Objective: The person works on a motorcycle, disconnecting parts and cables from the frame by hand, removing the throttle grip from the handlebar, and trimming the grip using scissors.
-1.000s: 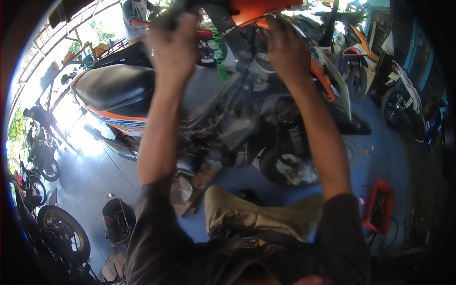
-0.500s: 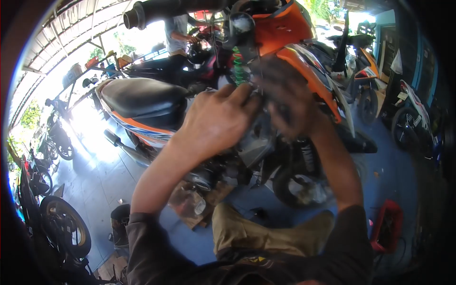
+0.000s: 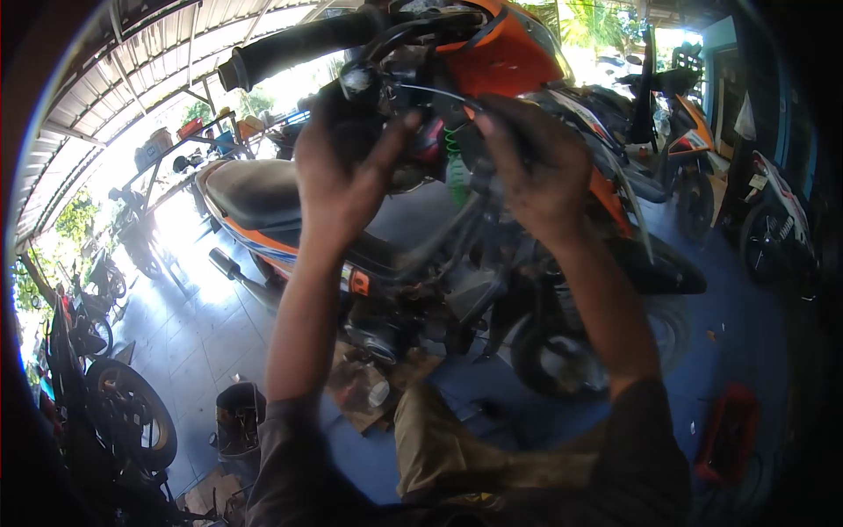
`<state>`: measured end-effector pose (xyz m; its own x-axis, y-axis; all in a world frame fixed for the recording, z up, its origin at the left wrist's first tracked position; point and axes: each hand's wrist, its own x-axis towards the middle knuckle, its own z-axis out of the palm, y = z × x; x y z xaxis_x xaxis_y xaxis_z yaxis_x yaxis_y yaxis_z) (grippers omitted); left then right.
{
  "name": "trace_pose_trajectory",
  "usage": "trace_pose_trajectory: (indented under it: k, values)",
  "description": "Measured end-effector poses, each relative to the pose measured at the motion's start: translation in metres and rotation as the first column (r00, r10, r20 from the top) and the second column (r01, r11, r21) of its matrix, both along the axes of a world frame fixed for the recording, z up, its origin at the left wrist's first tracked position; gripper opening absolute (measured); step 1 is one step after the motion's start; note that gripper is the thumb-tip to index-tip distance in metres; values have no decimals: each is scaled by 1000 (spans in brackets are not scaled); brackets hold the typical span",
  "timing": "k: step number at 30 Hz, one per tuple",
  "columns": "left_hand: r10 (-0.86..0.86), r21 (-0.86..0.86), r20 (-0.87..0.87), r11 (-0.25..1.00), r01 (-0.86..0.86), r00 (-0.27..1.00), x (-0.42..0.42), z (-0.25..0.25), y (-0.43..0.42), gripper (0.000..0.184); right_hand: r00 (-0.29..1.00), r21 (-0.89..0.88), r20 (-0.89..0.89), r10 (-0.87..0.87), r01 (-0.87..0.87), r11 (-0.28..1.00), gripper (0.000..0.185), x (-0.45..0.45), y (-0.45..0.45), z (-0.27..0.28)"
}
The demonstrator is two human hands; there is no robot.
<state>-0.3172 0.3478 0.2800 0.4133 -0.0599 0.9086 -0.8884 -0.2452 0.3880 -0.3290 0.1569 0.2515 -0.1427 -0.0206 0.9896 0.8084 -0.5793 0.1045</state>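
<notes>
An orange and black motorcycle [image 3: 505, 57] stands across the view, its handlebar grip [image 3: 281, 60] pointing left. Beside the handlebar, my left hand [image 3: 347, 167] is raised with thumb and fingers apart, near dark parts that partly hide its fingers. My right hand [image 3: 544, 171] pinches a thin, pale cable [image 3: 435, 90] that runs left toward the handlebar. Between the hands hangs a green coiled spring [image 3: 455, 171]. The long seat [image 3: 259, 189] lies to the left.
More motorcycles stand at the right [image 3: 694, 132] and far left [image 3: 132, 413]. A red tray [image 3: 729, 435] is on the floor at the lower right. A dark container [image 3: 239, 417] and a piece of cardboard [image 3: 360, 386] lie near my legs.
The view has tilted up, showing more of the handlebar. My hands came together at the middle, then moved apart. The pale cable now shows at my right hand.
</notes>
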Motion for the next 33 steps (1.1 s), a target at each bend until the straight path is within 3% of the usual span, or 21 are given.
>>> trace_pose_trajectory:
  k: [1, 4, 7, 9, 16, 18, 19, 21, 23, 25, 31, 33]
  values:
    - [59, 30, 114, 998, -63, 992, 10, 2, -6, 46, 1000, 2, -3, 3, -3, 1000, 17, -1, 2, 1]
    - [163, -1, 75, 987, -164, 984, 23, 6, -13, 42, 989, 164, -80, 121, -107, 981, 14, -2, 3, -2]
    - [307, -31, 201, 951, -308, 930, 25, 9, -12, 40, 987, 169, -38, 159, -150, 974, 15, 3, -8, -7]
    - [186, -19, 132, 983, -185, 974, 18, 11, -14, 41, 979, 167, -49, 198, -188, 968, 15, 3, -10, -8]
    - [123, -21, 225, 992, -122, 967, 22, 14, -15, 40, 958, 117, -161, 239, -221, 968, 14, 1, 3, 7]
    - [-71, 4, 144, 997, 71, 987, 23, 17, -10, 36, 965, 95, -163, 204, -190, 977, 15, 6, 6, 18]
    - [-64, 1, 142, 998, 65, 988, 24, 17, -8, 36, 973, 73, -161, 167, -157, 985, 15, 9, 9, 23]
    - [-321, -140, -9, 938, 316, 947, 27, 18, -4, 35, 949, 74, -208, 237, -226, 971, 16, 18, 14, 30]
    - [-311, -186, -8, 934, 304, 950, 25, 18, -6, 38, 922, 68, -248, 297, -289, 955, 17, 24, 17, 34]
    - [-261, -201, -105, 951, 236, 960, 25, 19, -5, 38, 856, 115, -220, 469, -454, 883, 19, 30, 19, 36]
    - [-193, -56, -118, 981, 188, 974, 31, 24, 11, 37, 836, 100, -411, 363, -354, 930, 19, 31, 5, 46]
    - [-157, -28, -127, 988, 155, 979, 30, 26, 12, 36, 895, 28, -340, 288, -297, 955, 17, 34, 7, 45]
